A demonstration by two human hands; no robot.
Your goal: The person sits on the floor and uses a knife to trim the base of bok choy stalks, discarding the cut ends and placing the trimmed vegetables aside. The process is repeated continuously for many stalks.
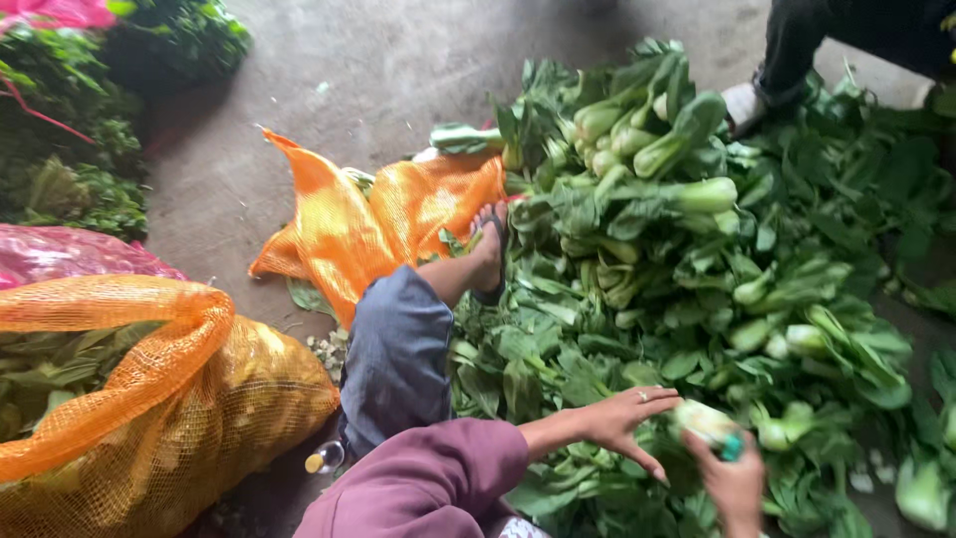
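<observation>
A big heap of bok choy covers the concrete floor in front of me. My left hand, with a ring on one finger and a purple sleeve, is spread palm down on the leaves at the heap's near edge. Just to its right, my right hand grips the pale base of one bok choy head; something small and teal shows at the fingers. My leg in rolled blue jeans stretches forward, and its sandalled foot rests against the heap.
An empty orange mesh sack lies by my foot. A filled orange mesh sack stands at the lower left, beside a pink bag. Dark leafy greens pile at the upper left. Another person's shoe and dark trouser leg stand at the upper right.
</observation>
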